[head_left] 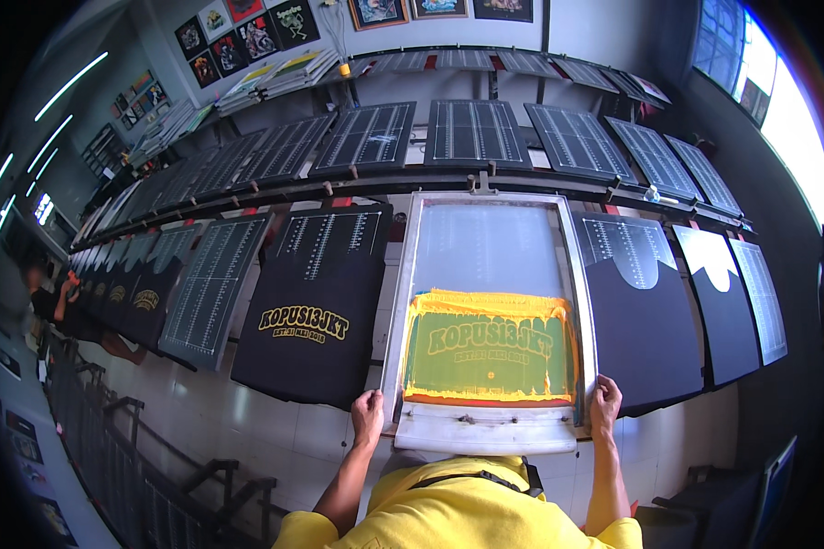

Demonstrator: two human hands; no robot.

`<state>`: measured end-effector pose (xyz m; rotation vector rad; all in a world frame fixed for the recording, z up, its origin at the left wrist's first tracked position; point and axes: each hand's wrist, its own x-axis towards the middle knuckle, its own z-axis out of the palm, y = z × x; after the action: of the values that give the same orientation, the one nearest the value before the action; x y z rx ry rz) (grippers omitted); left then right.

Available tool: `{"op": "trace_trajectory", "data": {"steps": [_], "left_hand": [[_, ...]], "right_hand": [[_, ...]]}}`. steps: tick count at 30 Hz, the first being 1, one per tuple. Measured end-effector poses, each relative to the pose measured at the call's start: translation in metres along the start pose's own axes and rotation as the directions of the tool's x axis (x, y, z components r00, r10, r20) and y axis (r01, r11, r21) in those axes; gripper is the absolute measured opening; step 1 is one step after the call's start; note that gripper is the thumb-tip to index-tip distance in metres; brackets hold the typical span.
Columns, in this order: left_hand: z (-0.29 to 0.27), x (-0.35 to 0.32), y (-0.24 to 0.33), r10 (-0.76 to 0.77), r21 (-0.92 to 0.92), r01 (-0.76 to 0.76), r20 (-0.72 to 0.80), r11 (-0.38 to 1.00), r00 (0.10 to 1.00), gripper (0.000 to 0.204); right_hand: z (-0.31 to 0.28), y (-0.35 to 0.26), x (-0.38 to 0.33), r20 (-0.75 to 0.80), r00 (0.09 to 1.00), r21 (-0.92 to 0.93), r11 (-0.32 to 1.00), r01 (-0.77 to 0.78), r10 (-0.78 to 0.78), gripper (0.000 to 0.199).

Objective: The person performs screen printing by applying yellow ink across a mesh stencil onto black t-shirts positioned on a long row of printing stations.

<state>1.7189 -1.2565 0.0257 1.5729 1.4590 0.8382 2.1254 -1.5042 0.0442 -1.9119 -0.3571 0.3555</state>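
Note:
A screen-printing frame with a pale border lies in front of me. On its mesh a green stencil area carries faint lettering, edged with thick yellow-orange ink. My left hand is closed at the frame's lower left side. Opposite it, my right hand closes on the lower right side, its fingers bent against the edge. What lies under the screen is hidden. Just left, a black T-shirt printed with yellow arched lettering is stretched on a board.
Right of the frame, unprinted black shirts sit on boards. A second row of gridded boards runs behind a dark rail. At far left, another person stands near printed shirts. Dark metal railings rise at lower left.

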Motion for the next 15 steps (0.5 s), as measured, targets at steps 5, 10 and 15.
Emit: {"op": "trace_trajectory", "data": {"steps": [5, 10, 15], "left_hand": [[0.007, 0.007, 0.003, 0.027, 0.072, -0.026, -0.015, 0.997, 1.000, 0.031], [0.010, 0.017, 0.005, 0.029, 0.069, -0.028, -0.025, 0.997, 0.999, 0.031], [0.008, 0.019, 0.001, -0.038, 0.090, 0.037, 0.019, 0.995, 0.999, 0.029]], "right_hand": [[0.008, 0.004, 0.017, -0.004, 1.000, 0.024, 1.000, 0.013, -0.013, 0.026], [0.016, -0.002, 0.023, -0.017, 0.999, -0.019, 0.999, 0.038, -0.039, 0.026], [0.015, -0.008, 0.022, 0.020, 1.000, -0.062, 0.998, 0.003, -0.002, 0.028]]}}
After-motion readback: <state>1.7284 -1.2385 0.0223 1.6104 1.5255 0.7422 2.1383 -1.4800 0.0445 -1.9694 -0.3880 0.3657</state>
